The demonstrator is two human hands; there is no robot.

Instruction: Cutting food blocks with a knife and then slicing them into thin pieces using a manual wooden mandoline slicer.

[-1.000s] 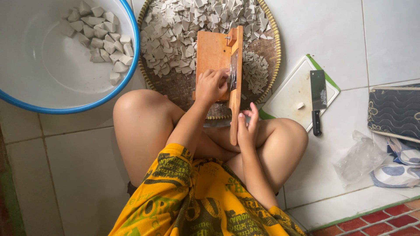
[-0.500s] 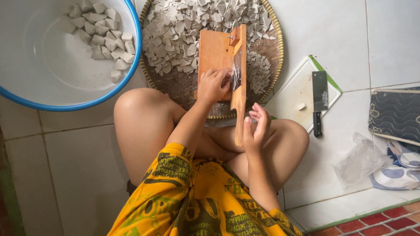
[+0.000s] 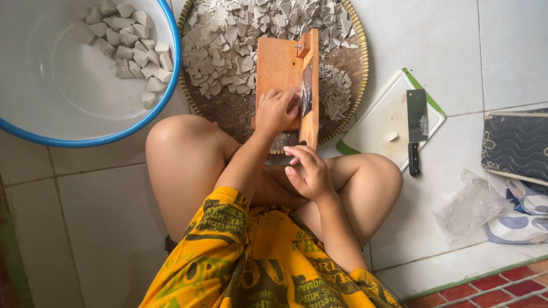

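basin (image 3: 34, 122): large white bowl with a blue rim, far left on the tiled floor; a heap of pale grey wedge-shaped chunks (image 3: 134, 51) lies against its right wall.
woven tray (image 3: 228, 111): round flat basket just right of the basin, touching the person's knees at its near edge; its upper part is covered with thin pale slices (image 3: 240, 40), and a smaller pile lies to the right of the slicer.
wooden slicer (image 3: 279, 68): orange-brown board lying on the tray, long side pointing away from the person, with a raised wooden arm along its right edge carrying a blade.
left hand (image 3: 275, 111): palm down on the near end of the board, fingers curled and pressed close against the blade; whether a piece sits under the fingers cannot be told.
right hand (image 3: 307, 171): lifted just beside the near end of the slicer arm, fingers loosely bent and apart, holding nothing, over the lap.
person: sits cross-legged, bare knees either side of the slicer, in yellow patterned cloth.
cutting board (image 3: 382, 117): white with a green edge, right of the tray, a small pale scrap on it.
cleaver (image 3: 416, 128): lies on the cutting board, black handle toward the person.
plastic bag (image 3: 471, 208): clear, crumpled, on the floor near the right.
dark patterned cushion (image 3: 516, 142): at the right edge.
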